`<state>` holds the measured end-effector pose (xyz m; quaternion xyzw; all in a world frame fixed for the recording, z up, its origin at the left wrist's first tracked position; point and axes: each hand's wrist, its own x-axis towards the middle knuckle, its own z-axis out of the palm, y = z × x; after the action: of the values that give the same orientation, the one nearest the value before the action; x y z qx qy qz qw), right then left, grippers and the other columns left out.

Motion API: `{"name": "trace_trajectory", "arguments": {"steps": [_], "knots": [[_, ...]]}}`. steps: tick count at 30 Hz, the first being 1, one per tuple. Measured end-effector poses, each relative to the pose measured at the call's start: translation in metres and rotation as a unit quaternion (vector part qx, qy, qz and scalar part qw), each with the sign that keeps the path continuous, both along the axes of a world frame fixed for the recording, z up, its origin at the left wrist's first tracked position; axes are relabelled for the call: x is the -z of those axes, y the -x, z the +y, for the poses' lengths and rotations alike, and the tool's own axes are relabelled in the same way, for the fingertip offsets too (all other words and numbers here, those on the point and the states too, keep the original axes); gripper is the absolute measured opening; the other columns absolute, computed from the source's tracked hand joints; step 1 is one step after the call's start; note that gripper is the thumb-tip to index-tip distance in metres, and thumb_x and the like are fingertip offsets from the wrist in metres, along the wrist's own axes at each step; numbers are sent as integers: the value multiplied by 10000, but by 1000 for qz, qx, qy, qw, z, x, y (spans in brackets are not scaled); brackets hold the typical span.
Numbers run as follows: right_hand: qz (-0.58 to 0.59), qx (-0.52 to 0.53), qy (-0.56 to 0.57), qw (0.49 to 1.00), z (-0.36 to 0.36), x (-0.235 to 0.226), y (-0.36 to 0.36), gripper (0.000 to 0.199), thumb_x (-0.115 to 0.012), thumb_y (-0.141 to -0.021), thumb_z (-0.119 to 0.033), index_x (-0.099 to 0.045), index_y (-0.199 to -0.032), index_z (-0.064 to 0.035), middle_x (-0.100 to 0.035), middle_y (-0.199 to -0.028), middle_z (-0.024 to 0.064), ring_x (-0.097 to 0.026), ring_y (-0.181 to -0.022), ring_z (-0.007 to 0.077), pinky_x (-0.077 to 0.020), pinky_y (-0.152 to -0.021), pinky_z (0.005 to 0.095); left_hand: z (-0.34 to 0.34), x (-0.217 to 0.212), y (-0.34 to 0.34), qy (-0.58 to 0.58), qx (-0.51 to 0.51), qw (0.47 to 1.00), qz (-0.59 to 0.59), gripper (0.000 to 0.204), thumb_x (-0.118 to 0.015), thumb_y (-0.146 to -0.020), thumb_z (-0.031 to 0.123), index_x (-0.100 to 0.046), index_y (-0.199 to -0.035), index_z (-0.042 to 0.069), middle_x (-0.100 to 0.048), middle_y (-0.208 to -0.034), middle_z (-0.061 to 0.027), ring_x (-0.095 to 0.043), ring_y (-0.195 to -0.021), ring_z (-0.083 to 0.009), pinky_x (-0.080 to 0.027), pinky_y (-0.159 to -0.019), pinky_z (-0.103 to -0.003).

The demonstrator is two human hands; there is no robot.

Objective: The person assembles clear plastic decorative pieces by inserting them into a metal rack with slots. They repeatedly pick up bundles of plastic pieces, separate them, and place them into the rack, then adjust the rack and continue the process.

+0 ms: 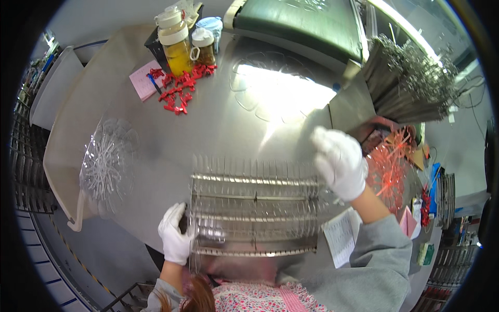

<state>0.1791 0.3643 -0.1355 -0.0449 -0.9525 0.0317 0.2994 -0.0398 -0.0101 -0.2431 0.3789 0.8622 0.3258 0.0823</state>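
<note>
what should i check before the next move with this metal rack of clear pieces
1. Left hand on the left end of the metal rack: ok, gloved and touching it.
2. Right hand at the rack's far right corner: ok, though whether it grips is cannot tell.
3. Rack flat on the steel table: ok.
4. Clear pieces seated upright in the slots: cannot tell, too fine.
5. Paper sheet apart from the rack's right end: ok, beside it.
6. Red clips away from the rack: ok, far side.
</note>
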Motion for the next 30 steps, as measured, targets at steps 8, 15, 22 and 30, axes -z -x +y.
{"name": "trace_trajectory", "arguments": {"steps": [8, 15, 22, 30], "knots": [[-76, 335, 263, 902, 163, 90, 201, 531, -767, -883, -332, -654, -1332, -71, -715, -1212, 179, -682, -1109, 305, -526, -944, 365, 6, -17, 8, 78, 114, 989, -49, 211, -724, -770, 174, -582, -891, 74, -593, -762, -136, -592, -761, -375, -496, -703, -483], [-27, 293, 427, 855, 183, 133, 214, 132, -709, -961, -176, -768, -1006, -67, -681, -735, 17, -561, -644, 70, -457, -606, 267, 10, -25, 3, 64, 34, 997, 0, 318, -726, -789, 174, -586, -1033, 27, -640, -877, -180, -634, -837, -385, -512, -742, -470], [171, 115, 260, 943, 80, -29, 168, 139, -643, -1001, -138, -744, -1047, -53, -682, -815, 73, -612, -686, 162, -492, -658, 316, 13, -30, 15, 162, 126, 979, -15, 396, -708, -843, 282, -609, -1102, -1, -707, -891, -196, -691, -862, -399, -539, -795, -484], [121, 49, -71, 989, -99, -150, 68, 160, -760, -872, -133, -733, -1029, -146, -634, -843, 59, -633, -734, 276, -490, -658, 396, 20, -41, 1, 218, 23, 973, -67, 469, -624, -900, 428, -615, -1058, -13, -720, -943, -279, -699, -939, -450, -550, -861, -520]]}}
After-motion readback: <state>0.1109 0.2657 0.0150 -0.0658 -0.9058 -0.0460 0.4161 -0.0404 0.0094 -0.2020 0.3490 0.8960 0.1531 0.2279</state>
